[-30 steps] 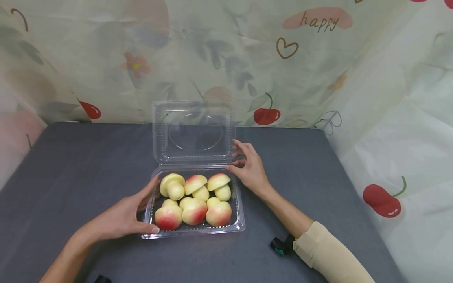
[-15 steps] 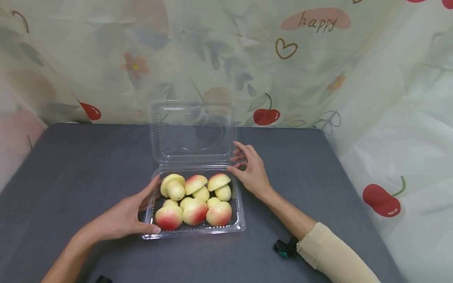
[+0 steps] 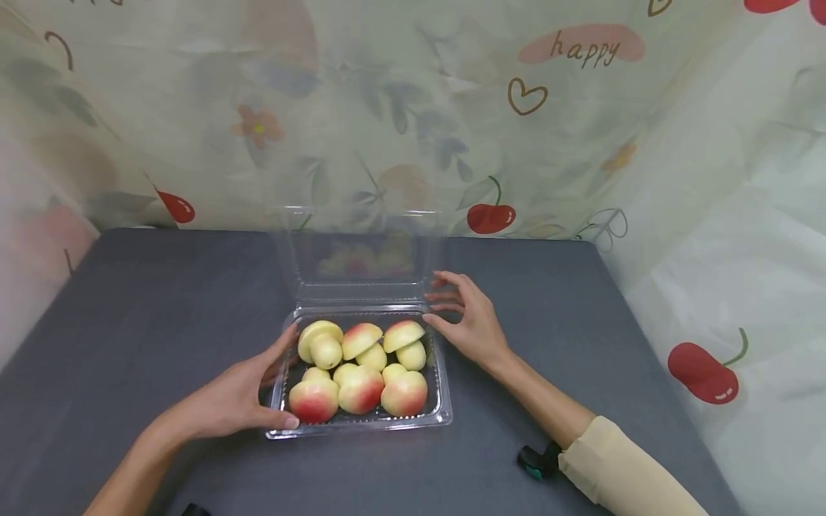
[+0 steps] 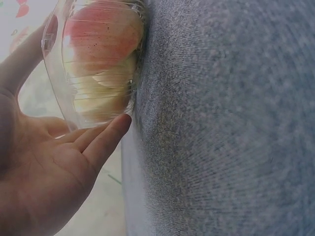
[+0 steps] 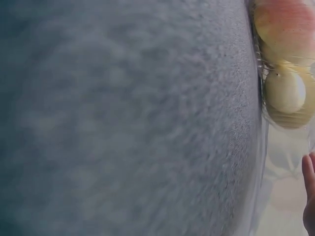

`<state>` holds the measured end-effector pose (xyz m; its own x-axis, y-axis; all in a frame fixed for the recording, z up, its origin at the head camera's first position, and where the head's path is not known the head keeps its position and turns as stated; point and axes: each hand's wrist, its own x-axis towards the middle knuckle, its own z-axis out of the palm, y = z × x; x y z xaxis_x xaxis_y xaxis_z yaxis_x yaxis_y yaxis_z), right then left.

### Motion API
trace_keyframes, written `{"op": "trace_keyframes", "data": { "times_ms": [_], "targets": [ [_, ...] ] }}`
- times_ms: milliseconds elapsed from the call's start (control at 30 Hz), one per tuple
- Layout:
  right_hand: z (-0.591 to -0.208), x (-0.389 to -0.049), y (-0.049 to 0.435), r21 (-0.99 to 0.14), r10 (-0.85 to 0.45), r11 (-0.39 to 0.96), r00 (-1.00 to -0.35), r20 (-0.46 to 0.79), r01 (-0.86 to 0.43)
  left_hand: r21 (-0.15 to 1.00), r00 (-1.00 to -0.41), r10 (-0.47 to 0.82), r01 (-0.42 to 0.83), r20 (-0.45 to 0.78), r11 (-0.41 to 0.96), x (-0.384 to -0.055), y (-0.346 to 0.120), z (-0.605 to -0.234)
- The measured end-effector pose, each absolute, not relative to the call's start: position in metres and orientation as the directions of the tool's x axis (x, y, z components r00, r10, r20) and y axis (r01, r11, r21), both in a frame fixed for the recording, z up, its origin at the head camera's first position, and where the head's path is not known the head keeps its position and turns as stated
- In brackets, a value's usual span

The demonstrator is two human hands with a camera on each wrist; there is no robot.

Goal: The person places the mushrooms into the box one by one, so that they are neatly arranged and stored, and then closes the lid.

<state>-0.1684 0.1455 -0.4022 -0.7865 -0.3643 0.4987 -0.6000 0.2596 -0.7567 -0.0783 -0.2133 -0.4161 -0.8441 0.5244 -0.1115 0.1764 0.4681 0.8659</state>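
A clear plastic clamshell container (image 3: 361, 428) lies on the table, its see-through lid (image 3: 364, 290) standing raised at the back. Inside are two rows of mushroom-shaped pieces (image 3: 404, 393), pale yellow with a red blush. My left hand (image 3: 226, 401) spans the container's left side, thumb on the front corner and fingers toward the back corner. In the left wrist view, these fingers (image 4: 106, 140) lie against the clear wall. My right hand (image 3: 474, 322) is at the back right, fingertips at the lid's edge near the hinge and thumb low by the rim.
The dark grey table (image 3: 555, 308) extends around the container. A patterned curtain (image 3: 400, 107) hangs right behind the table's back edge and along both sides. A black strap piece (image 3: 538, 461) sits at the right forearm, beside the beige sleeve (image 3: 622, 462).
The lid has swung up and forward from leaning back, and the pieces now reflect in it. My right hand has shifted slightly with it. The left hand keeps its place on the container.
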Motion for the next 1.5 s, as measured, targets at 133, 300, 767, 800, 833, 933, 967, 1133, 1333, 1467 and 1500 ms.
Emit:
{"op": "trace_keyframes", "data": {
  "times_ms": [133, 300, 767, 800, 833, 933, 967, 1133, 1333, 1467, 1500],
  "targets": [
    [-0.401, -0.165, 0.151, -0.766, -0.385, 0.234, -0.781, 0.492, -0.598, 0.869, -0.843, 0.526, 0.173, -0.112, 0.463, -0.078, -0.213, -0.417],
    [-0.397, -0.160, 0.156, -0.772, -0.397, 0.243, -0.786, 0.474, -0.588, 0.874, -0.839, 0.535, 0.183, -0.099, 0.450, -0.078, -0.212, -0.417],
    [-0.388, -0.156, 0.164, -0.797, -0.409, 0.192, -0.785, 0.466, -0.573, 0.862, -0.850, 0.521, 0.204, -0.080, 0.465, -0.080, -0.213, -0.421],
    [-0.390, -0.157, 0.165, -0.804, -0.413, 0.186, -0.788, 0.457, -0.565, 0.862, -0.849, 0.523, 0.207, -0.076, 0.463, -0.080, -0.213, -0.422],
    [-0.393, -0.159, 0.167, -0.818, -0.417, 0.174, -0.794, 0.444, -0.548, 0.861, -0.849, 0.523, 0.211, -0.073, 0.462, -0.080, -0.213, -0.422],
    [-0.403, -0.164, 0.171, -0.860, -0.428, 0.136, -0.812, 0.396, -0.491, 0.863, -0.848, 0.525, 0.214, -0.068, 0.457, -0.080, -0.214, -0.424],
    [-0.407, -0.166, 0.173, -0.874, -0.432, 0.119, -0.817, 0.382, -0.472, 0.863, -0.848, 0.526, 0.215, -0.067, 0.457, -0.080, -0.214, -0.424],
    [-0.411, -0.168, 0.176, -0.915, -0.448, 0.053, -0.828, 0.337, -0.401, 0.858, -0.846, 0.529, 0.222, -0.067, 0.463, -0.079, -0.214, -0.423],
    [-0.407, -0.166, 0.176, -0.908, -0.448, 0.117, -0.837, 0.314, -0.403, 0.856, -0.847, 0.528, 0.230, -0.058, 0.463, -0.079, -0.214, -0.423],
    [-0.405, -0.164, 0.176, -0.905, -0.451, 0.129, -0.837, 0.311, -0.406, 0.853, -0.851, 0.524, 0.238, -0.047, 0.463, -0.079, -0.214, -0.423],
    [-0.404, -0.164, 0.177, -0.903, -0.447, 0.139, -0.839, 0.309, -0.407, 0.854, -0.851, 0.523, 0.240, -0.044, 0.461, -0.079, -0.214, -0.423]
  ]
}}
